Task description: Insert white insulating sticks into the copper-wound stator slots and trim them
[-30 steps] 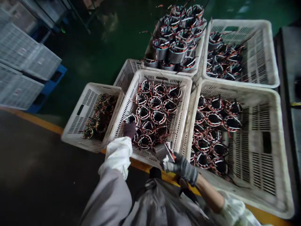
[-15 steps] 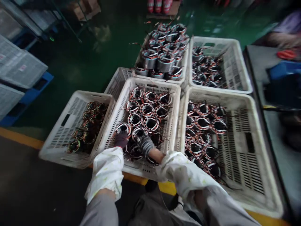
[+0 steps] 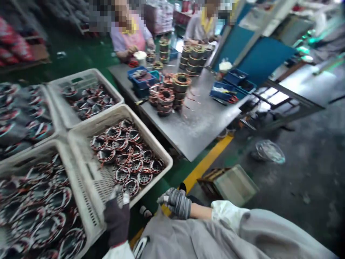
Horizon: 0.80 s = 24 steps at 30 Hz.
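My left hand (image 3: 117,216), in a dark glove with pale fingertips, is over the near edge of a white plastic crate (image 3: 104,180). Its fingers point forward and stand apart, with nothing seen between them. Just beyond its fingertips lies a motor stator (image 3: 131,187), a ring with red and white windings; I cannot tell whether they touch. Several more such stators fill the crate's right side. My right hand (image 3: 176,203), in a grey striped glove, is in front of my body, off the crate's corner. Its fingers are curled, and no object shows in them.
Left are more crates (image 3: 63,151) of stators. Ahead, a metal table (image 3: 194,136) bears stacked stators (image 3: 164,97) and blue bins (image 3: 141,79). Two people (image 3: 132,36) work behind it. A box (image 3: 231,183) and a plastic bag (image 3: 269,151) are on the floor at right.
The view has swung right, bringing the table and co-workers into sight. Both my hands have left the stators in the middle crate; the right is now drawn close to my body.
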### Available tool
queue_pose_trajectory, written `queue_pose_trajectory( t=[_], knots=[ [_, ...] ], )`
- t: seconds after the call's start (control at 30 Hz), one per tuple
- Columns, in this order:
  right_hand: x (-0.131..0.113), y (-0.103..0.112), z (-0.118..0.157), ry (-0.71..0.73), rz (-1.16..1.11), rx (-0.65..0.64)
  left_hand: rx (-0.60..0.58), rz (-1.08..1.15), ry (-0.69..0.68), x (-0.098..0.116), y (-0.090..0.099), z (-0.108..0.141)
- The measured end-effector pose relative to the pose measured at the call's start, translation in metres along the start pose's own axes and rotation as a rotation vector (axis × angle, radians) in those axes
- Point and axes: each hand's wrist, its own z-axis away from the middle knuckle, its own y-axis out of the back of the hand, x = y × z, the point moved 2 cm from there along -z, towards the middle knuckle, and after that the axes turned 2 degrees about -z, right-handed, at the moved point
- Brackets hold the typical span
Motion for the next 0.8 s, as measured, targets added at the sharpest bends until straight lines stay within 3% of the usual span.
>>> queue_pose_trajectory(
  t=[0.13,0.23,0.37,0.57,0.7,0.8],
  knots=[
    [0.073,0.088,0.070,-0.246,-0.024,0.087,-0.115,0.104,-0.236,0.157,-0.067,0.006],
    [0.130,0.147,0.100,-0.439,0.021,0.191,-0.189,0.160,-0.402,0.238,-0.092,0.004],
    [0.204,0.212,0.108,-0.587,0.097,0.314,-0.211,0.184,-0.486,0.296,-0.120,-0.012],
    [0.305,0.302,0.077,-0.692,0.229,0.447,-0.226,0.222,-0.492,0.373,-0.182,-0.062],
    [0.349,0.338,0.053,-0.672,0.267,0.405,-0.296,0.234,-0.509,0.436,-0.215,-0.092],
    [0.367,0.347,0.040,-0.639,0.263,0.363,-0.313,0.234,-0.518,0.465,-0.230,-0.105]
  ],
)
